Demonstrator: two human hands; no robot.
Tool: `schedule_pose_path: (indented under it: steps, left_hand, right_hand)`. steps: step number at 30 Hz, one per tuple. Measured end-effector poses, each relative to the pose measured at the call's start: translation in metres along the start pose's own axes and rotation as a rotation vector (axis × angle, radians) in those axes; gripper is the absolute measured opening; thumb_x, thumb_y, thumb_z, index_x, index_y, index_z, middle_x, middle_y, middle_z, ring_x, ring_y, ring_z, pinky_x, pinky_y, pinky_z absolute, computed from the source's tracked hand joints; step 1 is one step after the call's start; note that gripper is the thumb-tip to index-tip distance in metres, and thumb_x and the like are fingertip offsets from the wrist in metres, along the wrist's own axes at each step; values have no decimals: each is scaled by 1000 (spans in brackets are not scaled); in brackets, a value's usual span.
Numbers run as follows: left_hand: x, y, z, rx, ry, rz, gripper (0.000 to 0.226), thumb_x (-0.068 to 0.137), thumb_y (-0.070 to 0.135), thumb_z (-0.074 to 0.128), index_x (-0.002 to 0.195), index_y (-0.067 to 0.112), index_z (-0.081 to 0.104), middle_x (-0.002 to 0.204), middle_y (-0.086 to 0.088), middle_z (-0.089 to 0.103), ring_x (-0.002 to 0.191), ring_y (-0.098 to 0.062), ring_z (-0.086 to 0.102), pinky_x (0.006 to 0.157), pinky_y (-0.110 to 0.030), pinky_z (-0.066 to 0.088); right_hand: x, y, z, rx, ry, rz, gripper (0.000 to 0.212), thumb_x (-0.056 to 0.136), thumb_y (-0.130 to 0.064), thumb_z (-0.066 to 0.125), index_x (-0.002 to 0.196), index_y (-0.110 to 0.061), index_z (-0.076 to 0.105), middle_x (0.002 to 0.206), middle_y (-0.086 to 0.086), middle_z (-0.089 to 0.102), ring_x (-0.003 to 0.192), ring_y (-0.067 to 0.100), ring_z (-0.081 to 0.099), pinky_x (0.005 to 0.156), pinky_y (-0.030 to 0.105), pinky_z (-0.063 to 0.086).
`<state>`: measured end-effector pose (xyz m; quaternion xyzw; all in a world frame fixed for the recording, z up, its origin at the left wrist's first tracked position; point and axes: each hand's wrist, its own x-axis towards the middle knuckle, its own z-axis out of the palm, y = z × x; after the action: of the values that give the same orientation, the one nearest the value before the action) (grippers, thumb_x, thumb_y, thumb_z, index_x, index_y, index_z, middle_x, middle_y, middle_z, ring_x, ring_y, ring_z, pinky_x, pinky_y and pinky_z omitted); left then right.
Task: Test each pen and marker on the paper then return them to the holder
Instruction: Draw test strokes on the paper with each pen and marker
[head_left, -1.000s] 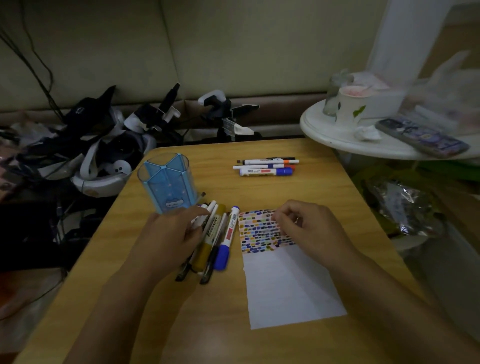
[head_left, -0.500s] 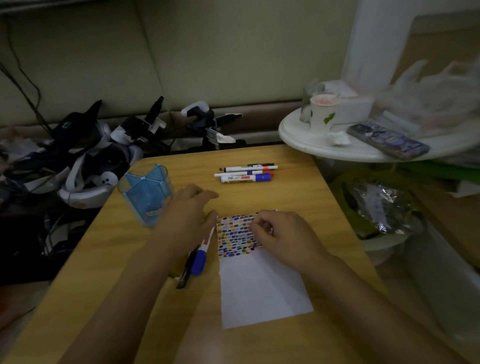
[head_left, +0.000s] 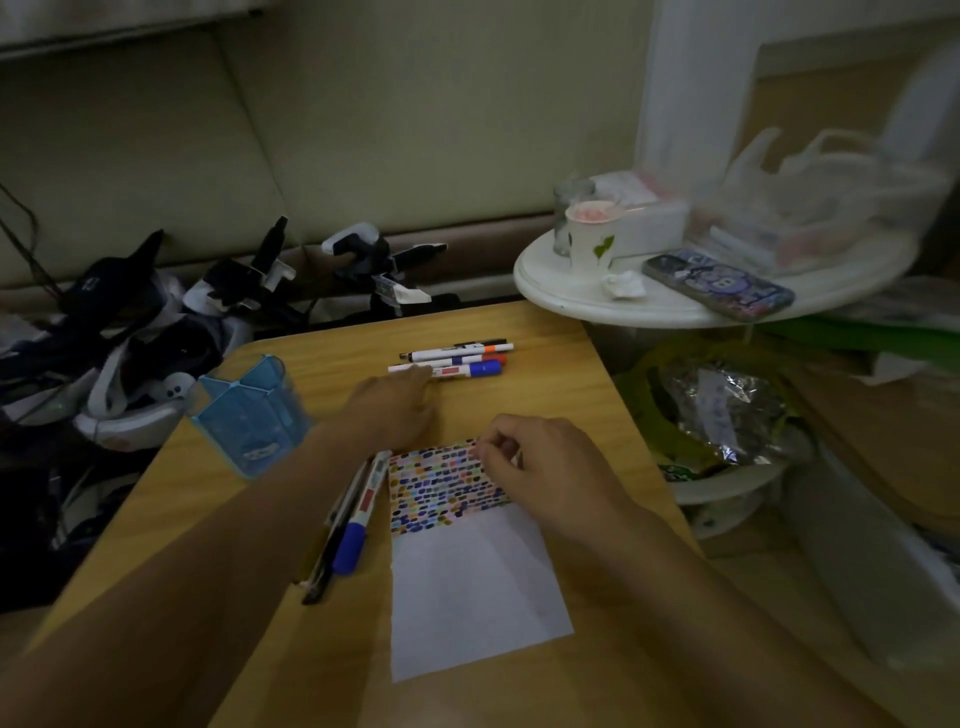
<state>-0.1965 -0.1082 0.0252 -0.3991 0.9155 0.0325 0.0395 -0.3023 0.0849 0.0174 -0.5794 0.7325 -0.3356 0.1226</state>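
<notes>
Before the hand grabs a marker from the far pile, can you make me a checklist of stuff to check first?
1. Left hand at the far markers: ok, fingertips touch the nearest one.
2. Left hand free: ok, holds nothing.
3. Paper held steady: ok, right hand rests on its top edge.
4. Blank space to test on: ok, lower part is white.
5. Holder upright and within reach: ok.
6. Marker caps on: cannot tell.

No legible text; marker (head_left: 445, 371) and holder (head_left: 258, 451) label prints apparently too blurred to read.
</notes>
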Motion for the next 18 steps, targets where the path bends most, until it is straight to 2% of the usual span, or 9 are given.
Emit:
schedule_pose_path:
  steps: [2, 5, 8, 14, 18]
  left_hand:
    - [3, -1, 2, 22, 29, 4, 59, 100, 36, 46, 153, 22, 25, 156, -7, 32, 135, -25, 40, 111, -42, 36]
    - [5, -6, 4, -10, 64, -14, 59, 100, 37, 47, 153, 25, 26, 156, -6, 29, 133, -25, 40, 109, -41, 38]
    - [7, -9, 7, -48, 64, 5, 54, 99, 35, 47, 151, 25, 33, 153, -5, 34, 130, -23, 43, 107, -42, 41]
    - [5, -13, 12, -48, 77, 7, 52, 97, 31, 53, 147, 25, 40, 148, -4, 32, 126, -22, 43, 105, -39, 43]
    - [6, -16, 13, -74, 94, 10, 44, 95, 22, 56, 137, 28, 46, 142, -4, 40, 123, -23, 46, 100, -41, 46]
  right_hand:
    - [-1, 0, -2, 0, -3, 0, 21, 100, -37, 54, 106, -26, 70, 94, -10, 70, 76, 3, 60, 58, 18, 38]
    - [-2, 0, -2, 12, -2, 8, 21, 100, -36, 54, 106, -25, 70, 96, -10, 71, 79, 4, 61, 60, 18, 41]
    - [-2, 1, -2, 15, -2, 20, 20, 100, -36, 55, 105, -25, 70, 94, -9, 71, 79, 5, 62, 61, 20, 45]
    - [-1, 3, -1, 0, -15, 32, 20, 100, -37, 54, 108, -26, 70, 97, -10, 71, 80, 4, 62, 59, 17, 42]
    - [1, 4, 0, -9, -27, 33, 20, 100, -36, 55, 108, -26, 70, 95, -11, 70, 79, 4, 61, 60, 17, 44]
